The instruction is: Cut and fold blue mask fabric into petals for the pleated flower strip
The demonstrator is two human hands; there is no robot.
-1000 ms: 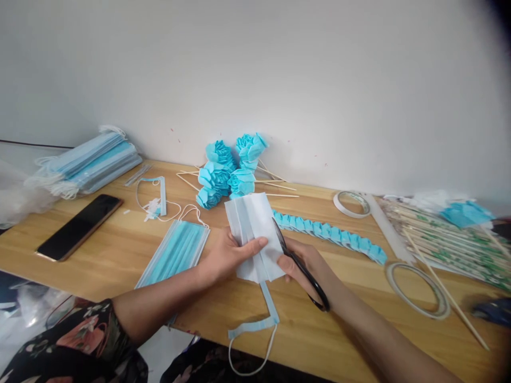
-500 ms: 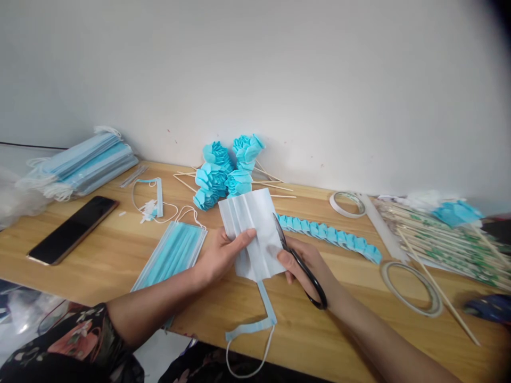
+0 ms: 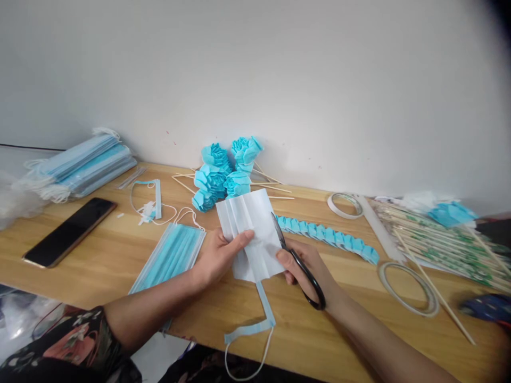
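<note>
My left hand (image 3: 217, 254) pinches a pleated face mask (image 3: 251, 231), white side up, a little above the wooden table (image 3: 120, 255). My right hand (image 3: 305, 266) grips black scissors (image 3: 297, 260) whose blades run along the mask's right edge. A cut blue edge strip (image 3: 263, 311) with an ear loop hangs from the mask's lower end over the table's front edge. A whole blue mask (image 3: 171, 252) lies flat just left of my left hand.
Several blue paper roses on sticks (image 3: 225, 170) lie by the wall. A folded blue chain (image 3: 331, 236), two tape rolls (image 3: 407, 287) and a bundle of skewers (image 3: 439, 239) are to the right. A mask stack (image 3: 85, 162), a phone (image 3: 69, 231) and cut scraps (image 3: 149, 205) lie on the left.
The mask and both hands have shifted slightly left and up in view; the scissors stay at the mask's right edge. The grips are unchanged.
</note>
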